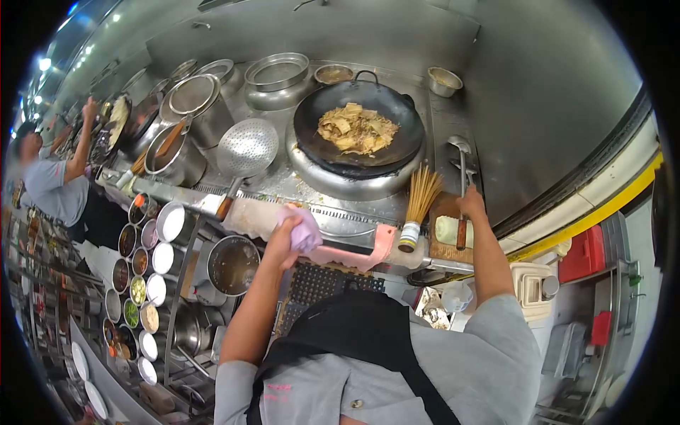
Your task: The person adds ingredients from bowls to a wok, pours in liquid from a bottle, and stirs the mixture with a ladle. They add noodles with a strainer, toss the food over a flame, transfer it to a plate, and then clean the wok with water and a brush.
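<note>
A crumpled lilac cloth (304,228) is held in my left hand (282,244), in front of the stove's edge. My right hand (472,204) is closed around the shaft of a metal ladle (462,159) at the right side of the stove. The ladle's wooden handle end points toward me, over a wooden board with a pale green-white block (447,230). Between my hands and farther back, a black wok (312,134) sits on a round burner, with browned flat pieces of food (358,130) in it. A bamboo brush (423,195) lies near my right hand.
A perforated skimmer (248,147) rests left of the wok, near steel pots (177,166). Bowls of ingredients (137,290) line a rack on the left. A pot of liquid (234,265) stands below my left hand. Another person (57,180) works at far left.
</note>
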Demonstrator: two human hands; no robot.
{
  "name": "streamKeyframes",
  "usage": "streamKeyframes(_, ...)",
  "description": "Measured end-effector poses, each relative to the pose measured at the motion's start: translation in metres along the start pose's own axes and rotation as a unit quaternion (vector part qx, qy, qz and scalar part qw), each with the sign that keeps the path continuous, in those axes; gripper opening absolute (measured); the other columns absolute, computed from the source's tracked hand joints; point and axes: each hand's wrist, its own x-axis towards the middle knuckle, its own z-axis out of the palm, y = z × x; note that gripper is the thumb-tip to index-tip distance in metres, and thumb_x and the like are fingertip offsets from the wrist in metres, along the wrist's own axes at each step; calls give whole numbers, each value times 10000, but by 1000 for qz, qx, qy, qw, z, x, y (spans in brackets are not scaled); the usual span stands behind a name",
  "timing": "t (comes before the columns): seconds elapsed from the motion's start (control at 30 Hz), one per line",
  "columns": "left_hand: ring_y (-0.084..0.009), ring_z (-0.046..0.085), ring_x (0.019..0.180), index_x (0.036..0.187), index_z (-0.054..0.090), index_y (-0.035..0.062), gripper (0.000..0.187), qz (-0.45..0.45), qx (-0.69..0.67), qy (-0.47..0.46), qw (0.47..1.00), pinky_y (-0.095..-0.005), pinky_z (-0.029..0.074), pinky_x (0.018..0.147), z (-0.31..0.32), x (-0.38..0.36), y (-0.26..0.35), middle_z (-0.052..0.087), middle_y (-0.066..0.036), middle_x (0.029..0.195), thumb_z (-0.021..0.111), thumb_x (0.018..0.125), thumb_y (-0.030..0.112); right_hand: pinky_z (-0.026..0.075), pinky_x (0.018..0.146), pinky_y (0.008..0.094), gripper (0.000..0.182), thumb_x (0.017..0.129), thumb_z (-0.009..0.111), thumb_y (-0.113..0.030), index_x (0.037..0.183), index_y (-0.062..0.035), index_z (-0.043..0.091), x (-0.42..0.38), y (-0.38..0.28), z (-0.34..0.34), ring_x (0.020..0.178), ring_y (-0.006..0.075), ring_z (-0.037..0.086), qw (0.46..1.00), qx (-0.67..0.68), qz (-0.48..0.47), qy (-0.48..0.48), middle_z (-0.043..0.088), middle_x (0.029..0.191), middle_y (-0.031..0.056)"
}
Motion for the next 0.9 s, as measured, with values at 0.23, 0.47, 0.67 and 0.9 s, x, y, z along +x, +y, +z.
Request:
streamKeyframes(0.23, -298, 649, 915, 1086, 585, 113, 359, -55, -8, -28, 998, -513, 532, 808, 69, 119, 5, 646, -104, 991, 521, 953, 440, 485, 479, 354, 301, 814, 604, -89, 1085, 38, 569, 26, 22, -10, 573, 221, 621, 992, 125, -12, 17, 637, 822, 174)
streamKeyframes(0.47, -319, 654, 859, 1072, 542, 83, 439, -107, -4, 40, 993, -469, 576, 683, 114, 180, 25, 635, -135, 941, 546, 927, 497, 440, 441, 249, 477, 868, 563, -71, 1337, 5, 516, -21, -66, -58, 484, 87, 482, 861, 492, -64, -116, 519, 672, 18)
streamKeyframes(0.67, -354, 633, 1007, 1148, 527, 44, 400, -133, -69, -72, 986, -470, 577, 792, 103, 182, 33, 622, -177, 1087, 645, 920, 351, 413, 405, 255, 657, 871, 551, -26, 1498, -58, 356, 55, -94, 49, 528, 92, 513, 917, 142, -345, 143, 526, 734, 33)
streamKeyframes(0.9, -391, 600, 1090, 1259, 509, 35, 421, -119, -112, -69, 984, -474, 552, 908, 99, 188, 27, 613, -211, 1170, 661, 933, 254, 403, 376, 268, 703, 867, 536, 54, 1517, -8, 275, 8, -168, 2, 460, 95, 473, 821, 483, -66, -298, 499, 659, 17)
